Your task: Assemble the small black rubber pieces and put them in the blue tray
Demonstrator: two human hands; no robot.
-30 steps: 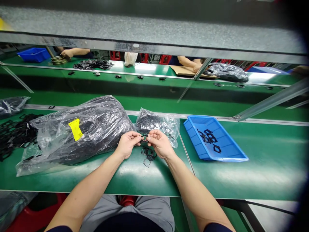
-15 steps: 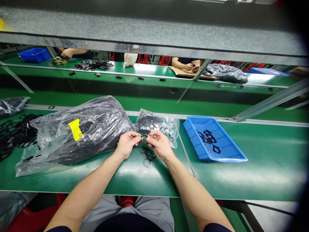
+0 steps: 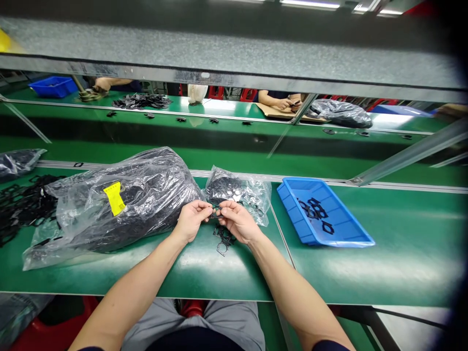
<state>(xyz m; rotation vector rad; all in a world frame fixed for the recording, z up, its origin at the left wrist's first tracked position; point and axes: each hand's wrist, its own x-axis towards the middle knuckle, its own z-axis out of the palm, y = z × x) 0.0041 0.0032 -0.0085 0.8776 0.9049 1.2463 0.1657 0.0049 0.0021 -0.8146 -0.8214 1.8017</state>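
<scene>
Green bench matting (image 3: 204, 273) runs across our whole view, and beyond it is a second green line where other people's hands (image 3: 283, 103) are busy. Far to the left of our fingers lies a loose heap of black parts (image 3: 25, 204). Nearer, just beside our left hand, slumps a large clear bag (image 3: 139, 204) stuffed with dark pieces and marked with a yellow label (image 3: 114, 198).

Our left hand (image 3: 190, 222) and right hand (image 3: 239, 223) meet thumb to forefinger. Each pinches narrowly on one end of a small black part (image 3: 216, 210), held just above the bench between the two sets of fingertips. Just below the fingers a little tangle of black pieces (image 3: 223, 238) rests on the mat, and just beyond them sits a smaller clear bag (image 3: 241, 190). Well to the right of our fingers stands a blue tray (image 3: 347, 226) with a few black parts (image 3: 316, 209) in it.

We judge the held part to be very light, thin and flexible, probably rubbery or soft plastic, so it likely bends rather than breaks and grips well. Its open frame shape looks prone to snag on its neighbours. A fingertip pinch on the outer rim at opposite ends seems the sound hold. Its finer details are too small to tell.
</scene>
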